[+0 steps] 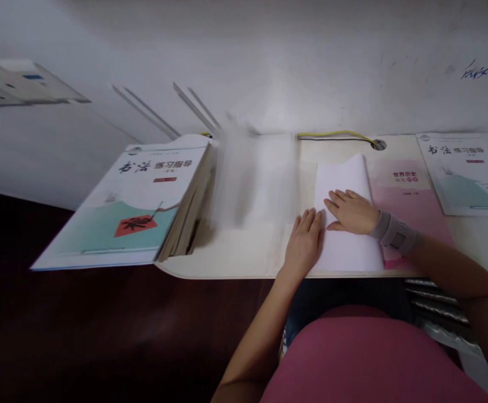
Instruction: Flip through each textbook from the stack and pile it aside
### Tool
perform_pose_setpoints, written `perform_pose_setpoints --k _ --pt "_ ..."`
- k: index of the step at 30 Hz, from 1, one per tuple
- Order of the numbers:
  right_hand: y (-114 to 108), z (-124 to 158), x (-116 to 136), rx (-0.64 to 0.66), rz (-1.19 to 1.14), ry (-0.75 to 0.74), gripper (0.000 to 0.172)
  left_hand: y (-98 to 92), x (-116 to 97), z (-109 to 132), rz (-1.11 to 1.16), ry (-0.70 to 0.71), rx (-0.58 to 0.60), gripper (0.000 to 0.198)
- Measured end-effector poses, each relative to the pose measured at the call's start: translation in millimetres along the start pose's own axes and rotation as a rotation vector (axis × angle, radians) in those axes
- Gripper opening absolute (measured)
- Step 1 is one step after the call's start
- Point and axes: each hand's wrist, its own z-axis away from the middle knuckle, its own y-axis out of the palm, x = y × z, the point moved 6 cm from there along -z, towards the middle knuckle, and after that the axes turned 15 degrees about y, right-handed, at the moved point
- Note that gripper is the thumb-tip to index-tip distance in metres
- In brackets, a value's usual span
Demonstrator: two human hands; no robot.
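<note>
Nearest the camera, the person is sitting with a lap in pink cloth tucked against the desk. Just past the desk's edge, the left hand is lying open and palm-down at the left border of the white sheet. The right hand, with a grey wrist brace behind it, is resting flat on the sheet with its fingers spread and pointing left. Neither hand is clasping anything; both are only pressing. The sheet is lying near the front middle of the desk and is covering the left part of a pink book. The work looks like flattening the sheet over that book. It seems best done by keeping the left palm planted as an anchor while the right palm is stroking outward, so the paper is not creeping or creasing and its edge is staying square with the cover beneath. Further left, a pale shape is too smeared to identify. Beyond it a book stack is jutting over the desk's left end, and is probably worth not nudging. At far right another calligraphy book is lying flat, and a yellow cable is running along the wall.
</note>
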Motion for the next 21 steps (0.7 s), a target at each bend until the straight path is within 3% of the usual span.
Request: perform_pose_setpoints --k 6,16,21 --pt "2 0 0 -0.019 -0.005 -0.007 0.070 -0.3 1 0 0.088 0.010 -0.034 0.046" --pt "-3 2 3 0.025 -0.016 -0.012 0.072 -4.1 5 2 0.148 -0.149 -0.101 0.050" --pt "-9 0 -1 0.048 -0.024 -0.054 0.058 -11.5 8 5 0.171 -0.201 -0.189 0.043"
